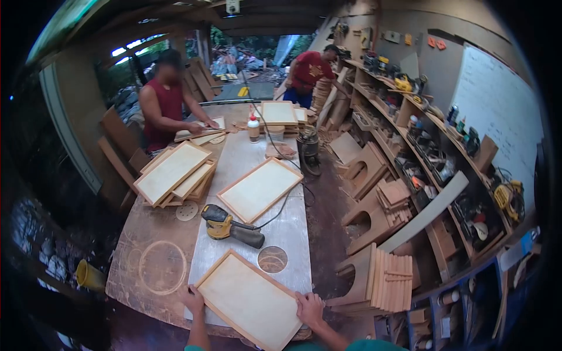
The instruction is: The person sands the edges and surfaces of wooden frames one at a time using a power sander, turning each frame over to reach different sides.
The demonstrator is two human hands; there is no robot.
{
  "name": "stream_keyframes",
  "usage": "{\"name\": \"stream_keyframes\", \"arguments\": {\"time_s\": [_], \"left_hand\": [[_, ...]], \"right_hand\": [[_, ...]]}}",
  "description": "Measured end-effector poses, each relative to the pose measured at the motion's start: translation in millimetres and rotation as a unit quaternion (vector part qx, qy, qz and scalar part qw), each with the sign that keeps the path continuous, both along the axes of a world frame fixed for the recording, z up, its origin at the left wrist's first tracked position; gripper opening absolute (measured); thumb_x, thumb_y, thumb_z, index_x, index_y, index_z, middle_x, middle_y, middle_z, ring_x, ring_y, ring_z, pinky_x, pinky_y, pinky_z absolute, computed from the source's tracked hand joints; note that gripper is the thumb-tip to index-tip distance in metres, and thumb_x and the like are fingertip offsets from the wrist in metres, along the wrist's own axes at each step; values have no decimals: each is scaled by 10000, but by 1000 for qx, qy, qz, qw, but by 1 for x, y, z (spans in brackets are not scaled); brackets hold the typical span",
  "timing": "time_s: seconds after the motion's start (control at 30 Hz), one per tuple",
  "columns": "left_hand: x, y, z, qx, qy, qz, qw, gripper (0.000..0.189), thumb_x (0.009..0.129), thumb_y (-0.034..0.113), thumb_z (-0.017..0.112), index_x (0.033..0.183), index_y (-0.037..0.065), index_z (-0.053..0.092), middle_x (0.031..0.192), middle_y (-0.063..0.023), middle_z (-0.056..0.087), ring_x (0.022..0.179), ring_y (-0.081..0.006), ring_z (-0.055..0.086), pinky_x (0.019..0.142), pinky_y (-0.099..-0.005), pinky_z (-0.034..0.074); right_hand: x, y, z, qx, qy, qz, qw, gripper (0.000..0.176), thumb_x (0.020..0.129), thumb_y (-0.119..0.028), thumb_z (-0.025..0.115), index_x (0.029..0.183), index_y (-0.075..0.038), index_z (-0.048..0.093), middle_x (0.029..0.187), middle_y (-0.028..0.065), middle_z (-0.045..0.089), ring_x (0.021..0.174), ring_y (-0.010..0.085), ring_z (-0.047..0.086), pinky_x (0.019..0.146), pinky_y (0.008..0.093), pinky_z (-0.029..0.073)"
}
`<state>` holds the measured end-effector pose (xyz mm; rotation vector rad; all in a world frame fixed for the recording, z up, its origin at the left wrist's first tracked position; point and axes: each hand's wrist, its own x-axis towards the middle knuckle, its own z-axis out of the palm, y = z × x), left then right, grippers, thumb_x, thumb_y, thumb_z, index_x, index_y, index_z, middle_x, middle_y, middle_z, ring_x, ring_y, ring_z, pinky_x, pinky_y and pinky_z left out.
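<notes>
A shallow wooden tray (pixel 252 301) with a pale panel and a raised wood rim lies at the near end of the workbench. My left hand (pixel 192 299) grips its left corner, fingers closed on the rim. On the opposite side, my right hand (pixel 310 309) holds the right edge of the same tray. Just beyond it, a yellow and black power sander (pixel 225 225) rests on its side, its dust canister pointing right. Farther back lies a second wooden tray (pixel 260 188), flat on the bench.
Several stacked trays (pixel 175 169) stand at the bench's left, beside a round sanding disc (pixel 187 210). A glue bottle (pixel 253 128) stands farther back. Two people work beyond: one at left (pixel 167 111), one at the shelves (pixel 310 73). Cut wood pieces (pixel 389 281) are stacked right.
</notes>
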<state>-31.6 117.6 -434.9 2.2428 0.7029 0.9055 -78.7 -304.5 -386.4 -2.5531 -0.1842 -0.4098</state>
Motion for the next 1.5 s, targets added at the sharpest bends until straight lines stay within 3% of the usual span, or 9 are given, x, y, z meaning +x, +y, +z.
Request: {"name": "stream_keyframes", "arguments": {"time_s": [0.13,0.37,0.57,0.77,0.93,1.0,1.13,1.37,1.5], "left_hand": [[-2,9,-12,-19,-9,-25,999,175,857,142,634,945,0,685,990,-220,628,987,-409,547,889,-532,414],[-16,-11,11,37,-34,53,997,267,864,151,638,1072,-11,679,1097,-204,617,1132,-396,523,1029,-504,399],[-15,-7,8,-22,0,-11,1000,298,896,173,645,1120,-20,684,1155,-215,617,1192,-405,512,1050,-493,398],[-24,-25,9,-3,38,-25,999,539,961,245,619,1361,-107,540,1465,-300,482,1419,-469,352,1199,-514,258],[-48,-48,6,13,138,-63,988,614,938,231,634,1411,-124,468,1488,-327,442,1441,-484,323,1211,-514,243],[-34,-40,-2,-54,123,-35,990,613,935,212,631,1413,-132,464,1500,-327,430,1445,-488,312,1210,-516,245],[-30,-49,1,-36,126,4,991,606,949,169,590,1435,-153,420,1511,-343,401,1446,-484,309,1216,-517,223],[-28,-57,14,79,191,22,978,532,962,205,533,1358,-148,491,1470,-314,456,1421,-476,347,1211,-538,224],[-29,-54,13,65,171,45,982,510,954,217,546,1331,-125,530,1458,-292,480,1406,-471,371,1202,-542,239]], "right_hand": [[-3,-2,-6,6,6,35,999,298,851,-138,681,1143,-156,737,929,104,603,891,315,567,803,455,463],[-2,-4,-12,-10,1,34,999,303,858,-144,664,1158,-137,707,946,109,584,911,334,547,814,477,440],[-2,-8,-7,-4,-13,57,998,301,882,-174,653,1173,-109,694,940,131,592,895,339,563,782,467,473],[10,-6,-2,25,4,73,997,200,877,-248,685,1019,-110,713,878,131,601,805,352,617,674,491,515],[4,-2,-5,60,-14,78,995,172,886,-259,667,918,-91,686,846,132,599,744,351,624,643,484,529],[2,0,-7,39,40,76,996,172,895,-259,650,890,-89,672,840,128,601,749,348,626,632,482,529],[-5,1,-7,68,17,91,993,189,903,-266,649,841,-88,625,836,120,578,779,337,631,648,489,530],[-27,5,-6,76,35,130,988,201,893,-279,662,847,-86,627,843,111,590,757,345,634,642,496,527],[-31,-1,-5,86,100,148,980,240,910,-314,653,865,-79,638,846,128,630,730,370,653,643,505,530]]}}
